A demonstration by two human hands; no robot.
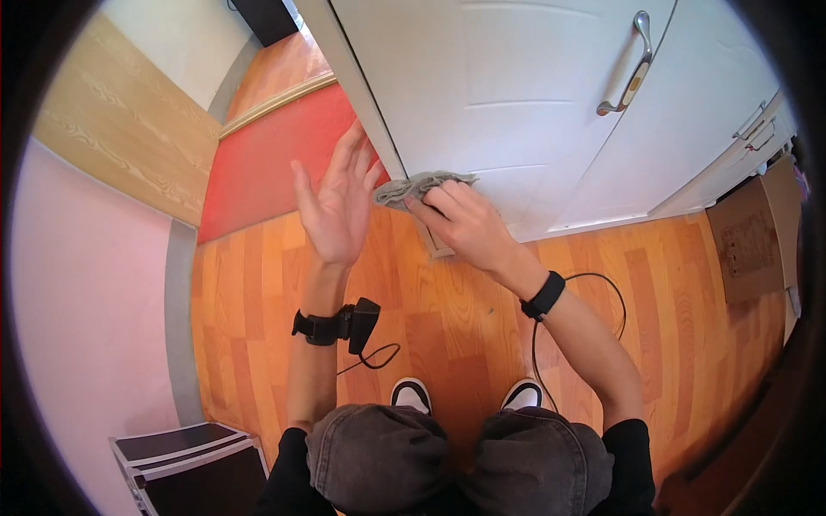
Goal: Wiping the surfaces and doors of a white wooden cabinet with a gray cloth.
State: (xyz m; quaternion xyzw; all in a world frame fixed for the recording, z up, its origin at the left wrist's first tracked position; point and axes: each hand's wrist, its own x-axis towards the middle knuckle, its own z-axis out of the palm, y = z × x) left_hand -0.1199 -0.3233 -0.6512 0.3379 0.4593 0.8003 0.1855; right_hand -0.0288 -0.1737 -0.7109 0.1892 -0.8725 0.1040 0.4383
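My right hand [466,222] grips a crumpled grey cloth [419,186] at the lower left corner of a white cabinet door [516,71]. Part of the cloth is hidden under my fingers. Left of the cloth, my left hand [341,200] is raised with its palm showing and fingers apart, holding nothing. Behind it lies a red panel or mat [271,148]. Each wrist wears a black strap; the left one carries a black device [364,326] with a cable.
A metal handle [629,80] juts from the cabinet. A cardboard box [752,238] stands at the right. A black case with silver edges [203,477] is at the lower left, by the pink wall [97,271]. A black cable loops over the wood-pattern floor [452,309].
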